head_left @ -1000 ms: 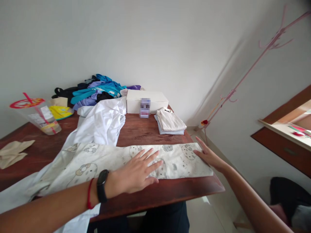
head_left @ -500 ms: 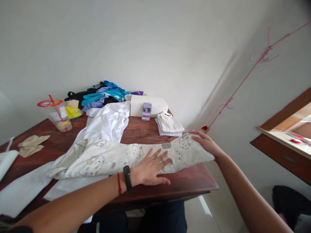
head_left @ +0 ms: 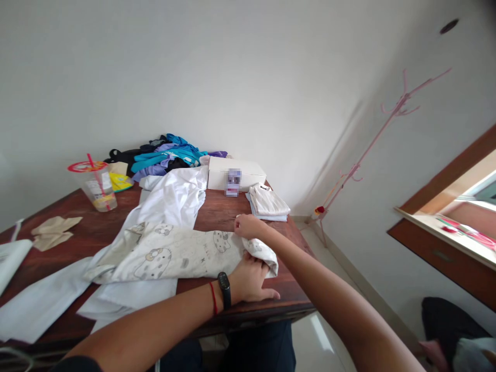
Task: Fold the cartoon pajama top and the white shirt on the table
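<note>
An off-white garment (head_left: 182, 254) with a grey cat-face print lies in a long strip across the table, its right end folded back over itself. My right hand (head_left: 250, 227) is closed on the far edge of that folded end. My left hand (head_left: 252, 279) presses on the garment near the fold, thumb stretched out and fingertips partly covered by the turned-over cloth. Beneath the strip's left part is white cloth (head_left: 170, 199), spreading toward the back and the front left.
On the dark wooden table (head_left: 220, 209) stand a white box (head_left: 236, 173), a folded clothes stack (head_left: 268, 201), a plastic cup with straw (head_left: 98, 188) and a colourful clothes heap (head_left: 170, 155). Crumpled brown paper (head_left: 54, 231) lies left. A pink coat stand (head_left: 372, 142) leans in view right.
My right hand has brought the garment's right end leftward, folding it over near my left hand. The left hand's fingers are now partly covered. The view has shifted slightly.
</note>
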The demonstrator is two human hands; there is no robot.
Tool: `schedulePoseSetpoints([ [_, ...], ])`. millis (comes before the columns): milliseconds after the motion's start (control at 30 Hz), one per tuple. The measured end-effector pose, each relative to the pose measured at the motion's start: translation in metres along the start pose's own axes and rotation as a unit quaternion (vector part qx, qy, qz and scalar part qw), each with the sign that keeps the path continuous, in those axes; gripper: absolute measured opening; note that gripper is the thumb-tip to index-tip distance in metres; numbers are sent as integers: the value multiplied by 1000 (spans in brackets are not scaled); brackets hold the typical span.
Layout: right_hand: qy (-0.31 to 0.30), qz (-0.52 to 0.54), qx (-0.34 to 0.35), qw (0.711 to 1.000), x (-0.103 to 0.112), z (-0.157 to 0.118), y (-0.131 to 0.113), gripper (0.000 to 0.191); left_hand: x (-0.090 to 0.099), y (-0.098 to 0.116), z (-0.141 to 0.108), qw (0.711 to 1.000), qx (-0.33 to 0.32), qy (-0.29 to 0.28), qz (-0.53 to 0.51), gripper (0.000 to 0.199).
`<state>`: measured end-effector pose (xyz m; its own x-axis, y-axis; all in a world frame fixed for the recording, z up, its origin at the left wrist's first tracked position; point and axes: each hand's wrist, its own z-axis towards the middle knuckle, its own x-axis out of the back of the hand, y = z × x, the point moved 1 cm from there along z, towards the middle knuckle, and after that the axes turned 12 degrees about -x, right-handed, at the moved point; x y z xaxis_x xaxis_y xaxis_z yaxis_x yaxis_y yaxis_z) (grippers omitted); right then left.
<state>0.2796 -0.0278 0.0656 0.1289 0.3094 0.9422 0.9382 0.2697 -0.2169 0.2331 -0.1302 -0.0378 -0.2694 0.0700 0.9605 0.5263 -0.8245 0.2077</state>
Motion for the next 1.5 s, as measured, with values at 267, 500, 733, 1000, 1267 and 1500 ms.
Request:
schedulePoseSetpoints([
  [267, -37, 6, 9, 999, -41, 0, -14, 26, 1, 4, -4, 995, 47, 14, -84, 87],
  [500, 90, 219, 110, 965, -70, -27, 32, 26, 39, 47, -37, 994, -7, -47, -99, 66],
  [733, 230, 82, 131, 961, -108, -64, 54, 52, 106, 24, -38, 968, 38, 149, -201, 38],
  [1000, 255, -11, 36, 966, -135, -68, 50, 71, 35, -32, 8, 977, 102, 166, -91, 52],
  [1267, 272, 130, 38, 953, -124, -75, 84, 52, 10, -33, -21, 977, 161, 104, 94, 54],
  [1500, 210, 347, -149, 902, -107, -66, 141, 54, 14, -27, -42, 953, 243, 109, 146, 56],
])
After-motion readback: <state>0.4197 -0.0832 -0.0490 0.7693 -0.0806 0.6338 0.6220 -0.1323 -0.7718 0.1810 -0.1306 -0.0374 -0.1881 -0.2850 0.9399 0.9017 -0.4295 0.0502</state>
